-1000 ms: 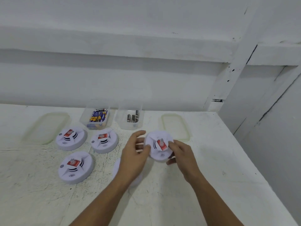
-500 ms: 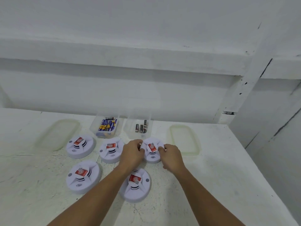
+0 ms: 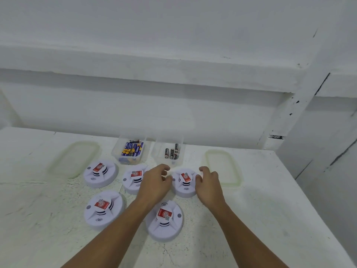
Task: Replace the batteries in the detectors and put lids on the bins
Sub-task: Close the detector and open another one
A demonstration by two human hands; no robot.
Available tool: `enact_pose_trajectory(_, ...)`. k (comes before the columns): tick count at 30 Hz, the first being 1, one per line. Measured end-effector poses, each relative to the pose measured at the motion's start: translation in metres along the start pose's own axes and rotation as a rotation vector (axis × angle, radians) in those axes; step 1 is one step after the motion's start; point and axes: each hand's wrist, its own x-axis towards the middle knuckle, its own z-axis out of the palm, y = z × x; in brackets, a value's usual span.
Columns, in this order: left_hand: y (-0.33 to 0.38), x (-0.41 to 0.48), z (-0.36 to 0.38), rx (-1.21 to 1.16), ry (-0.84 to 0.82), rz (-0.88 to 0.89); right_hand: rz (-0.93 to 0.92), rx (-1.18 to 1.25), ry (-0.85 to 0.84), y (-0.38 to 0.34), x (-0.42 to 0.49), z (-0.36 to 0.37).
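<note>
Detector (image 3: 184, 181), white and round with a red label, lies on the scuffed white table (image 3: 260, 209) between my left hand (image 3: 156, 182) and right hand (image 3: 207, 182). My fingers are loosely spread beside its rim and grip nothing. Four other detectors (image 3: 104, 209) lie left of and nearer than my fingertips. Just beyond them stand a blue-battery bin (image 3: 131, 149) and a black-battery bin (image 3: 171, 152), both uncovered, with the left lid (image 3: 74, 158) and right lid (image 3: 222, 167) flat at the outer sides. A bare white wall (image 3: 173, 113) rises behind.

left hand (image 3: 156, 183), right hand (image 3: 208, 182): fingers loosely curled | round white red-labelled plastic detector (image 3: 185, 187): between both hands, on white table (image 3: 270, 200)
</note>
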Motion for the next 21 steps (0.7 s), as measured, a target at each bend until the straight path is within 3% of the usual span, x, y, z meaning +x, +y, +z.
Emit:
enact_pose_trajectory(3,-0.010,-0.001,-0.024,-0.002,0.114,0.020,-0.117,-0.106,0.152,-0.014,-0.007,-0.002)
enact_pose_trajectory(6,-0.028,0.003,-0.051,0.039,0.194,-0.013,-0.233,-0.082,0.180,-0.039,-0.012,0.004)
enact_pose_trajectory(14,-0.087,-0.004,-0.112,0.198,0.143,-0.058,-0.340,-0.056,-0.124,-0.111,-0.037,0.059)
enact_pose_trajectory(21,-0.130,-0.037,-0.145,0.118,-0.042,-0.174,-0.099,-0.109,-0.452,-0.144,-0.078,0.107)
